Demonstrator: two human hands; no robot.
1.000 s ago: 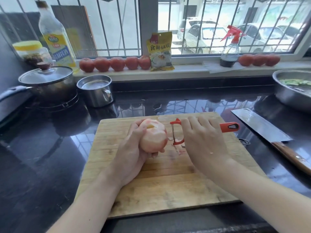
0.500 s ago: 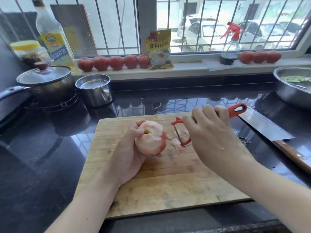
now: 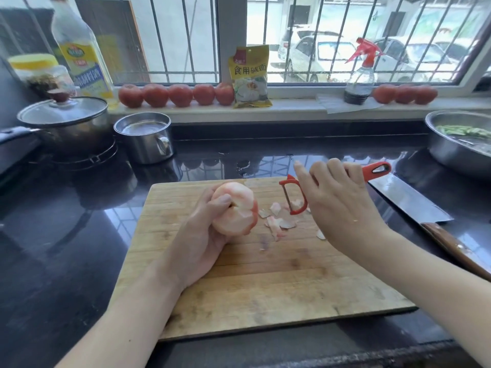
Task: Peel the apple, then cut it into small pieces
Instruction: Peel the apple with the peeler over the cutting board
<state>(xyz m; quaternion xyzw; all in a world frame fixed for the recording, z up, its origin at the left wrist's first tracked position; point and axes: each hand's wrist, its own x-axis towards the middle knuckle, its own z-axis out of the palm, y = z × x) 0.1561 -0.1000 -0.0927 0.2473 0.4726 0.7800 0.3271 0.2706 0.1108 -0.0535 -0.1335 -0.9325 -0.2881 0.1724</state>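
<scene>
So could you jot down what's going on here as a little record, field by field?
Activity: peeling an apple over a wooden cutting board
Left hand: grips the apple, held above the board
Apple state: mostly peeled, a strip of red skin left on its right side
Right hand: holds the red peeler, apart from the apple
Peelings: scattered on the board between the hands
Cleaver: lying on the dark counter right of the board, untouched
Cutting: not yet begun
</scene>
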